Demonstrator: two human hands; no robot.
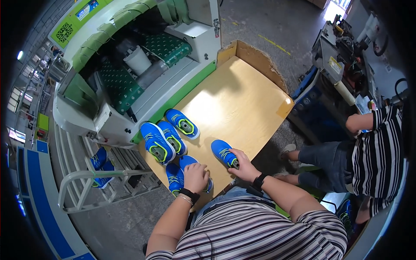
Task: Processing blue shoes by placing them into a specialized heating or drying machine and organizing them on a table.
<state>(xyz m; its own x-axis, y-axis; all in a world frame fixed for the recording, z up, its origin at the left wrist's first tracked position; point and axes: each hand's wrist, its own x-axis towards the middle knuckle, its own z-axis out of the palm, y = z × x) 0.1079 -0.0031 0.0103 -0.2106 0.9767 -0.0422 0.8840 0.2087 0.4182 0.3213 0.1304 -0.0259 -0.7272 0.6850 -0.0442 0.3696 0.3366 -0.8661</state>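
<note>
Several blue sneakers with lime-green collars and dark grey lasts inside are on the wooden tabletop (229,95). My right hand (245,167) is closed round the heel of one sneaker (220,148), whose toe points away from me. Over another sneaker (187,161) lies my left hand (196,177), its fingers curled on the shoe and hiding most of it. Just left of that hand is a further sneaker (173,175). Beyond them, a sneaker (152,138) rests against its neighbour (171,135), with one more sneaker (180,120) to their right.
A white and green machine (173,80) with a perforated green conveyor belt (123,93) borders the table's far left side. Cardboard (255,60) edges the far end. More blue shoes (102,167) sit on a metal rack (73,177) at left. A co-worker (372,156) stands at right beside another machine.
</note>
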